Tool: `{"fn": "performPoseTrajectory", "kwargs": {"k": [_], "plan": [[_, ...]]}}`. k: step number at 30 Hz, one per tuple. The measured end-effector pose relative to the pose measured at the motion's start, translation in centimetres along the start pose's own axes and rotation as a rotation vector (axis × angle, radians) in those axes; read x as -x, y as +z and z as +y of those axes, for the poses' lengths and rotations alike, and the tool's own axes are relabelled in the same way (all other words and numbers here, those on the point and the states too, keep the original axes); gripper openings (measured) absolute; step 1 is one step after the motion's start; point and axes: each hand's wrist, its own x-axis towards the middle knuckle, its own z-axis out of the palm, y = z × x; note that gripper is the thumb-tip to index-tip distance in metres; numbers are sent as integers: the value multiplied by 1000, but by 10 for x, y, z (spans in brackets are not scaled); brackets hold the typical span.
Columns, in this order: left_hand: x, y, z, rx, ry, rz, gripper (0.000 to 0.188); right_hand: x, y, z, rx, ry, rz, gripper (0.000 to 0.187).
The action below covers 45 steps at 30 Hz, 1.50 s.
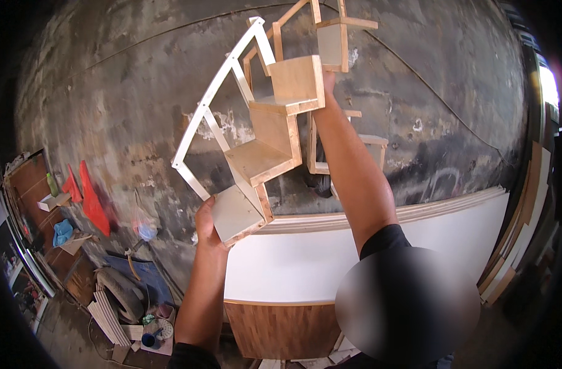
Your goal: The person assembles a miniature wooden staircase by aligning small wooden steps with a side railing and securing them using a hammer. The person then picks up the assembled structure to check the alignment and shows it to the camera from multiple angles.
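Observation:
A small wooden staircase [266, 158] with a white handrail [205, 103] is held up in front of me, tilted, in both hands. My left hand [208, 222] is closed around its lower end, beside the bottom step; the fingers behind it are hidden. At the upper end, my right hand [328, 83] is closed on the edge by the top step, mostly covered by the wood. Behind the right forearm, a similar wooden stepped frame [334, 43] shows against the wall.
White boards [281, 264] lie stacked below my arms, above a brown wood-grain panel [281, 329]. A grey stained wall [152, 86] rises behind. Long planks [530, 209] lean at the right. A red cloth [94, 200] hangs left, above a tyre [120, 296]. A blurred patch covers the lower right.

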Motion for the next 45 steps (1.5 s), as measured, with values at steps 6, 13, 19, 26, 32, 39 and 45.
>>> {"fn": "performPoseTrajectory", "kwargs": {"k": [6, 13, 19, 26, 32, 39, 45], "plan": [[24, 17, -16, -40, 5, 88, 45, 99, 46, -74, 246, -20, 255, 24], [67, 24, -31, -39, -15, 146, 32, 165, 40, -118, 338, -132, 386, 28], [134, 33, -43, -27, -106, 133, 30, 255, 36, -174, 489, -190, 576, 32], [194, 14, -67, -25, -172, 24, 29, 413, 23, -255, 589, -224, 714, 27], [246, 34, -138, 228, -491, -159, 39, 564, 13, -344, 709, -301, 920, 26], [326, 95, -244, 77, -660, 110, 42, 726, 26, -441, 706, -500, 1155, 31], [409, 139, -376, 269, -956, -313, 51, 879, 51, -553, 734, -557, 1287, 26]]}}
